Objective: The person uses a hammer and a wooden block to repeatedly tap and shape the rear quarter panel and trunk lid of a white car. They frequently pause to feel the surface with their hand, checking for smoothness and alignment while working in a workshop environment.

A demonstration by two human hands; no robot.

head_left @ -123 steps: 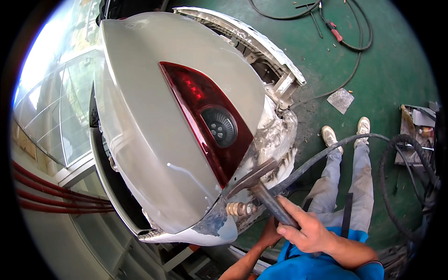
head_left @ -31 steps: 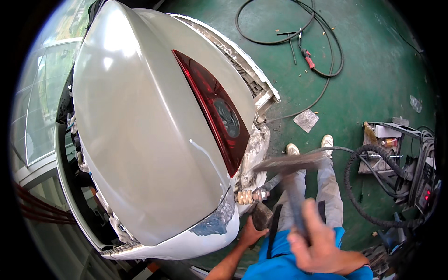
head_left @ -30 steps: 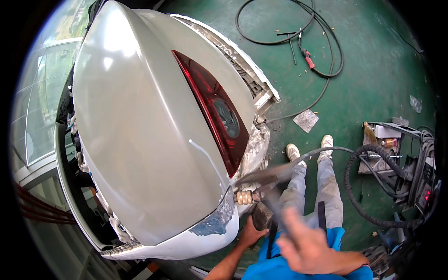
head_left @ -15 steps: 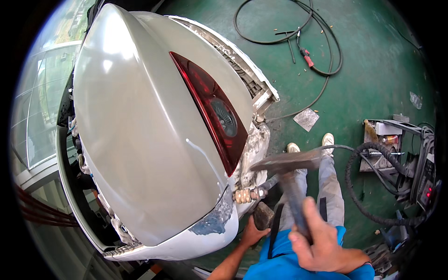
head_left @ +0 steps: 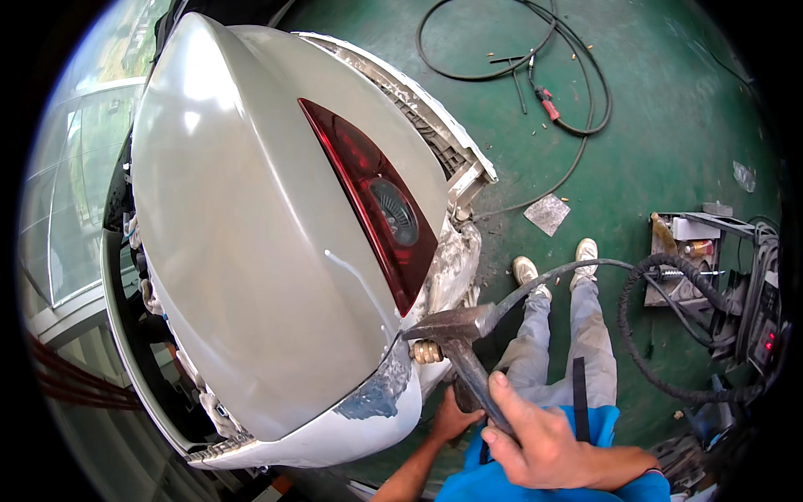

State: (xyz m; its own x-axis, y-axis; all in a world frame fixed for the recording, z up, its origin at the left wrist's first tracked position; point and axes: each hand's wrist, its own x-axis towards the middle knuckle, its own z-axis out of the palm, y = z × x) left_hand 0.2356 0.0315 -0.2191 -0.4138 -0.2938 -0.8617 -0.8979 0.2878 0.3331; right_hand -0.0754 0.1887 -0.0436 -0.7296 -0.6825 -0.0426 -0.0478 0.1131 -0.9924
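Note:
My right hand (head_left: 535, 443) is closed around the handle of a hammer (head_left: 452, 323). The hammer's wedge-shaped end is at the lower edge of the car's pale body panel (head_left: 242, 251), just below the tip of the red tail light (head_left: 368, 201); contact cannot be made out. Lower down, beside the bumper corner, my left hand (head_left: 456, 418) grips a dark block (head_left: 462, 393), mostly hidden behind the hammer handle. A brass-coloured ringed fitting (head_left: 427, 351) on a grey cable shows partly under the hammer head. A grey bare patch (head_left: 375, 395) marks the panel close by.
A thick cable (head_left: 577, 266) runs across my legs to a machine (head_left: 761, 335) with a red display at the right. An open tray of tools (head_left: 682, 289) stands beside it. A black hose (head_left: 606, 75) lies coiled on the green floor, near a flat square piece (head_left: 547, 215).
The hammer has swung down and left, from over my legs to the panel edge, with my right hand following. My left hand has stayed nearly in place.

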